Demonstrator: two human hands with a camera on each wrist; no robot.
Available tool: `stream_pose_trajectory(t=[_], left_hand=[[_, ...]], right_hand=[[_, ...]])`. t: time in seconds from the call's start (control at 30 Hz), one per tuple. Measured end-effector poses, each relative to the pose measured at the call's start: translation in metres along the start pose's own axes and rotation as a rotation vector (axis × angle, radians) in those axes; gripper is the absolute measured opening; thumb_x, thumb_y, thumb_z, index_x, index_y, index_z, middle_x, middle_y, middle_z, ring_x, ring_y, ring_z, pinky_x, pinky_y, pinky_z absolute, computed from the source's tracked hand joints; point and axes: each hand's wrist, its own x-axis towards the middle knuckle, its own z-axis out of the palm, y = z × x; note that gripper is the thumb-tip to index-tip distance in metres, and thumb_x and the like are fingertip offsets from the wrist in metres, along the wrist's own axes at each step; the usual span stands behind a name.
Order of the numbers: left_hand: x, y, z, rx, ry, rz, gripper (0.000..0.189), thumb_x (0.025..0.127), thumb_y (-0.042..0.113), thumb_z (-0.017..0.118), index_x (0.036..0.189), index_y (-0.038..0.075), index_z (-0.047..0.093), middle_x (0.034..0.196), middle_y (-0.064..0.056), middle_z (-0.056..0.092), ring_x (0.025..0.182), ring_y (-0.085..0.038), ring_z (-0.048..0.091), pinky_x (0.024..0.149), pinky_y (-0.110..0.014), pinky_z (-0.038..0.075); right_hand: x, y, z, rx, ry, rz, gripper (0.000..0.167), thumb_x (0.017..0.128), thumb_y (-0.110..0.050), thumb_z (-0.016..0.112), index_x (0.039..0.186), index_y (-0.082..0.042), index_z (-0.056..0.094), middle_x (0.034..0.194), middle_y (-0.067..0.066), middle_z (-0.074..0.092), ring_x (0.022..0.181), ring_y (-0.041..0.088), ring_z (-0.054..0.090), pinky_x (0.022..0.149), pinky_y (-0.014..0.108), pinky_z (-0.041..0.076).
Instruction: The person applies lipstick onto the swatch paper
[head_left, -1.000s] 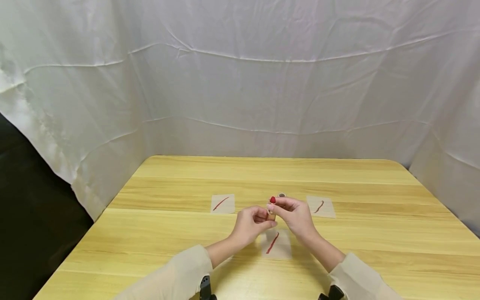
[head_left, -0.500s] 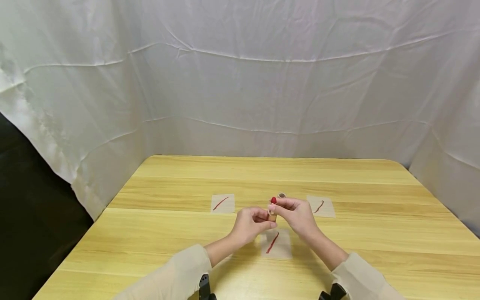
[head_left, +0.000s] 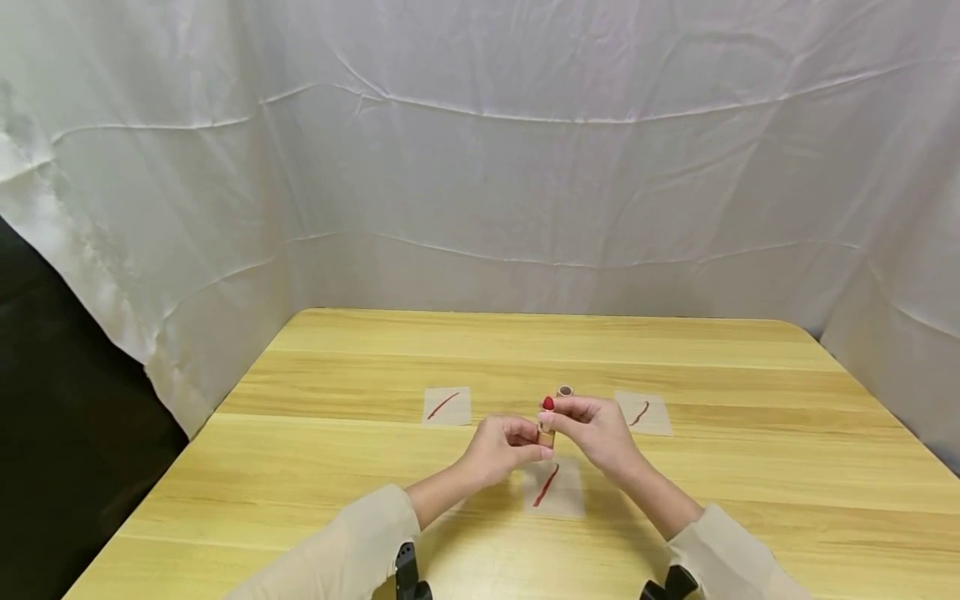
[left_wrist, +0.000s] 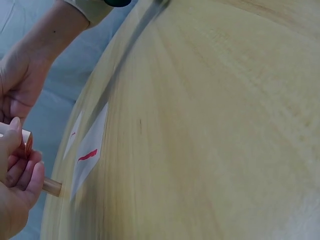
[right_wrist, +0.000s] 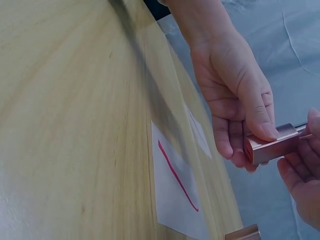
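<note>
Between the two hands a lipstick stands upright above the table, its red tip showing at the top. My left hand pinches its shiny gold-pink base, also seen in the right wrist view as a square-ended case. My right hand pinches the upper part just below the red tip; the right fingers partly cover it. The open-topped lipstick cap stands on the table just behind the hands. In the left wrist view that cap shows beyond the left fingers.
Three pale paper squares lie on the wooden table, each with a red streak: one paper back left, one paper back right, one paper just in front of the hands. A white cloth hangs behind.
Both hands and the lipstick have shifted slightly down and to the right, so more of the cap behind shows. The grip of both hands looks the same.
</note>
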Motion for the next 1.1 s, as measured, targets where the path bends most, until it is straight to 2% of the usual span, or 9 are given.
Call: stream_pose_trajectory(t=[0.27, 0.37, 0.5, 0.6, 0.7, 0.83, 0.97, 1.1], left_hand=[[0.001, 0.001, -0.005, -0.026, -0.080, -0.002, 0.016, 0.081, 0.009, 0.070, 0.090, -0.005, 0.069, 0.087, -0.021, 0.070, 0.073, -0.015, 0.066, 0.066, -0.017, 0.052], [0.001, 0.001, -0.007, -0.052, -0.106, -0.005, 0.018, 0.083, 0.008, 0.069, 0.092, -0.008, 0.068, 0.089, -0.024, 0.069, 0.073, -0.010, 0.065, 0.068, -0.018, 0.053], [0.003, -0.001, -0.011, -0.108, -0.180, 0.020, 0.022, 0.085, 0.005, 0.065, 0.099, -0.011, 0.065, 0.097, -0.029, 0.066, 0.075, 0.000, 0.062, 0.074, -0.019, 0.053], [0.004, -0.003, -0.015, -0.154, -0.237, 0.052, 0.024, 0.087, 0.004, 0.062, 0.104, -0.014, 0.062, 0.102, -0.033, 0.063, 0.080, 0.001, 0.062, 0.078, -0.021, 0.053], [0.004, -0.002, -0.016, -0.176, -0.260, 0.063, 0.027, 0.088, 0.004, 0.061, 0.107, -0.014, 0.061, 0.105, -0.034, 0.061, 0.083, 0.001, 0.062, 0.080, -0.022, 0.053], [0.005, -0.002, -0.015, -0.150, -0.225, 0.039, 0.029, 0.088, 0.008, 0.062, 0.111, -0.010, 0.061, 0.108, -0.029, 0.063, 0.086, -0.001, 0.062, 0.081, -0.022, 0.053], [0.004, 0.001, -0.011, -0.101, -0.138, -0.001, 0.030, 0.086, 0.009, 0.065, 0.112, -0.004, 0.064, 0.106, -0.022, 0.067, 0.089, -0.010, 0.066, 0.079, -0.022, 0.054], [0.004, 0.003, -0.004, -0.073, -0.029, -0.017, 0.028, 0.082, 0.010, 0.069, 0.106, -0.004, 0.067, 0.101, -0.020, 0.069, 0.089, -0.020, 0.068, 0.076, -0.022, 0.055]], right_hand=[[0.000, 0.002, -0.001, 0.024, -0.036, -0.058, 0.025, 0.085, -0.011, 0.067, 0.095, 0.011, 0.067, 0.078, -0.017, 0.068, 0.080, 0.000, 0.061, 0.074, 0.018, 0.052], [0.000, 0.001, -0.001, 0.031, -0.043, -0.078, 0.024, 0.085, -0.010, 0.066, 0.095, 0.012, 0.066, 0.079, -0.017, 0.068, 0.079, 0.000, 0.061, 0.074, 0.018, 0.052], [0.000, 0.000, -0.002, 0.038, -0.046, -0.089, 0.018, 0.085, -0.010, 0.066, 0.093, 0.006, 0.069, 0.085, -0.006, 0.071, 0.082, 0.001, 0.062, 0.075, 0.019, 0.053], [0.000, -0.001, -0.003, 0.035, -0.042, -0.086, 0.015, 0.086, -0.012, 0.066, 0.092, 0.001, 0.071, 0.090, 0.002, 0.072, 0.084, 0.001, 0.062, 0.076, 0.019, 0.053], [0.001, -0.003, -0.003, 0.037, -0.038, -0.083, 0.019, 0.086, -0.011, 0.065, 0.095, 0.005, 0.069, 0.090, 0.000, 0.072, 0.086, 0.001, 0.062, 0.077, 0.019, 0.052], [0.001, -0.004, -0.003, 0.045, -0.019, -0.060, 0.027, 0.086, -0.010, 0.065, 0.100, 0.013, 0.065, 0.086, -0.011, 0.071, 0.086, -0.001, 0.062, 0.078, 0.017, 0.052], [0.002, -0.003, -0.003, 0.034, 0.031, -0.038, 0.028, 0.084, -0.010, 0.067, 0.099, 0.013, 0.065, 0.081, -0.017, 0.069, 0.085, -0.001, 0.062, 0.078, 0.016, 0.051], [0.002, -0.001, -0.003, 0.037, 0.086, -0.039, 0.025, 0.083, -0.011, 0.069, 0.095, 0.011, 0.067, 0.077, -0.016, 0.068, 0.082, 0.002, 0.062, 0.078, 0.017, 0.051]])
